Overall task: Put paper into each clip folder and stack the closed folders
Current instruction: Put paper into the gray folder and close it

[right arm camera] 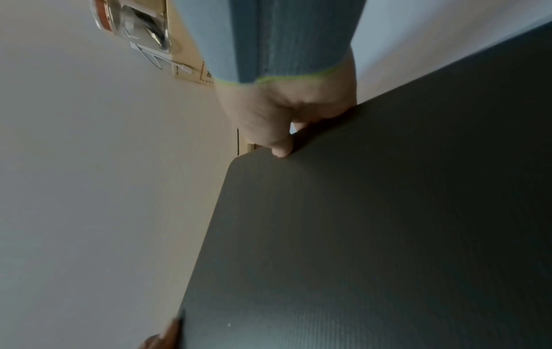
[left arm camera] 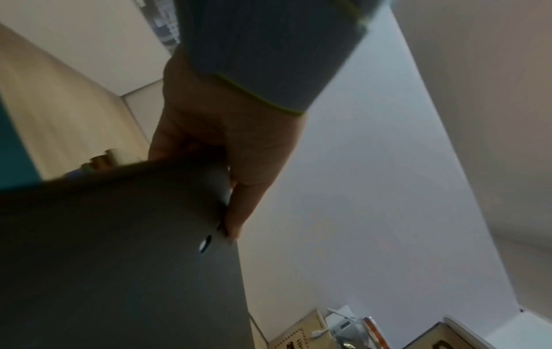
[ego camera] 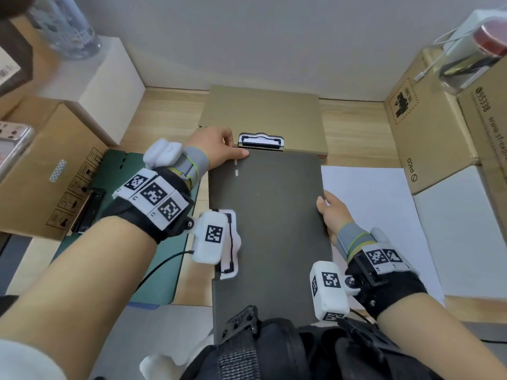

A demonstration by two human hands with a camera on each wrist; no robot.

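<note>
Dark grey, the clip folder (ego camera: pixel 267 229) is held tilted over the near middle of the wooden tabletop (ego camera: pixel 170 113), its far end just short of a tan folder (ego camera: pixel 260 111) that lies flat against the far edge with a metal clip (ego camera: pixel 260 140) at its near side. The left hand (ego camera: pixel 219 146) pinches the grey folder's far-left corner, thumb on top and fingers curled beneath; the right hand (ego camera: pixel 330 212) grips its right edge, fingers curled under. White paper (ego camera: pixel 378 215) lies flat along the right edge of the tabletop, and a green folder (ego camera: pixel 115 171) lies at the left edge, partly under the left arm. The grey folder seems closed, though the wrist views are too dim to tell whether paper is inside. The step in hand looks like stacking: carrying it forward and lowering it squarely onto the tan one, edges matched, before both hands let go.
</note>
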